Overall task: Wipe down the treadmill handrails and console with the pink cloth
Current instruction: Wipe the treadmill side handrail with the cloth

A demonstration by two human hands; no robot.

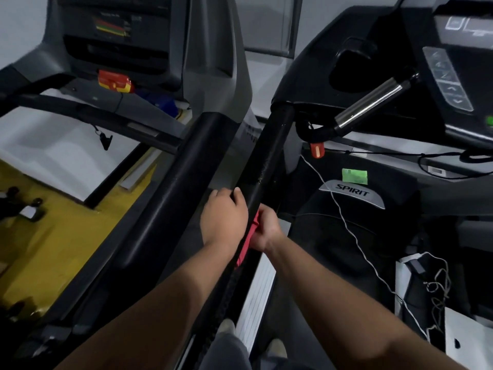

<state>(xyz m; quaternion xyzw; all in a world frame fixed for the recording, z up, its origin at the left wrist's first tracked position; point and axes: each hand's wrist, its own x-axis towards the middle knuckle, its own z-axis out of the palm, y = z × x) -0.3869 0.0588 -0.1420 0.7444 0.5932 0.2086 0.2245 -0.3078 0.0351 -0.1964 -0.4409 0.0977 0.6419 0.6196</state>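
At near centre, on the black handrail (269, 145), the left hand (224, 217) is curled round the rail with its thumb on top. The right hand (266, 228), just beside it, clutches the pink cloth (249, 237), pressed against the rail's right side. The console (448, 76) stands far right, well apart from both hands.

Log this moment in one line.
step: handrail wipe | left hand: grips black foam-padded handrail | right hand: holds pink cloth against same rail
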